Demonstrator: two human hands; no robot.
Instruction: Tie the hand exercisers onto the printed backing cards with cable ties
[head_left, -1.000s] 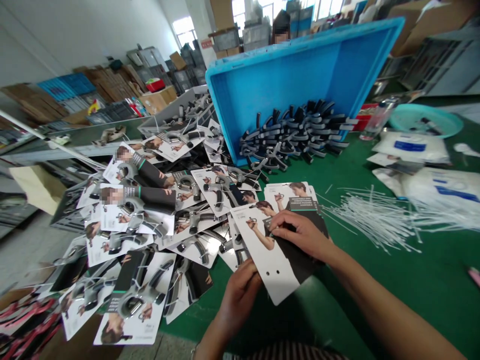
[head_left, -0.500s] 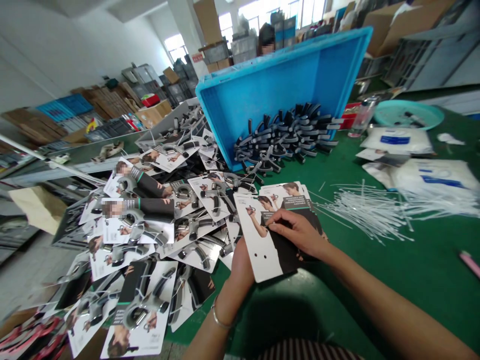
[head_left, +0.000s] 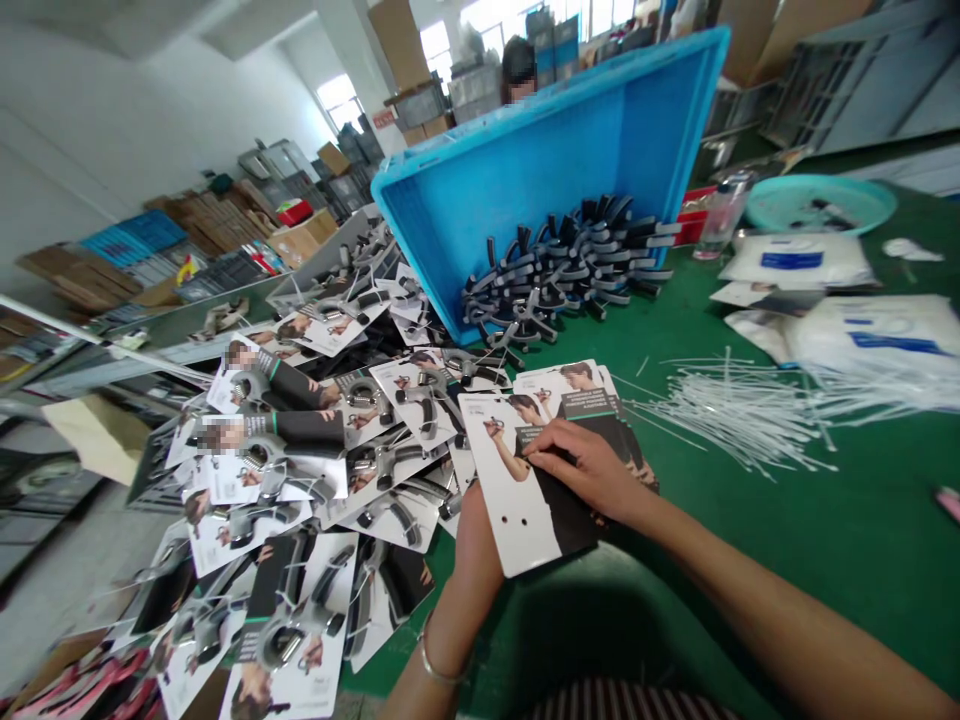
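Observation:
A white and black printed backing card [head_left: 517,500] is tilted up in front of me, two small holes showing near its lower edge. My left hand [head_left: 478,545] supports it from behind; its fingers are hidden under the card. My right hand [head_left: 581,462] is over the card's face, thumb and forefinger pinched together near the middle. What lies between those fingertips is too small to make out. A stack of similar cards [head_left: 559,378] lies just behind. To the left is a heap of cards with hand grips [head_left: 289,640] tied on.
A tipped blue crate [head_left: 525,185] spills loose hand grips [head_left: 570,255] onto the green table [head_left: 720,560]. White cable ties [head_left: 724,410] lie to the right beside plastic bags [head_left: 877,335]. Farther back are a turquoise tray [head_left: 765,215] and a clear jar [head_left: 716,225]. Another person [head_left: 519,65] is beyond the crate.
The camera view has shifted slightly. My right hand keeps its pinch at nearly the same spot on the card, and my left hand stays behind it.

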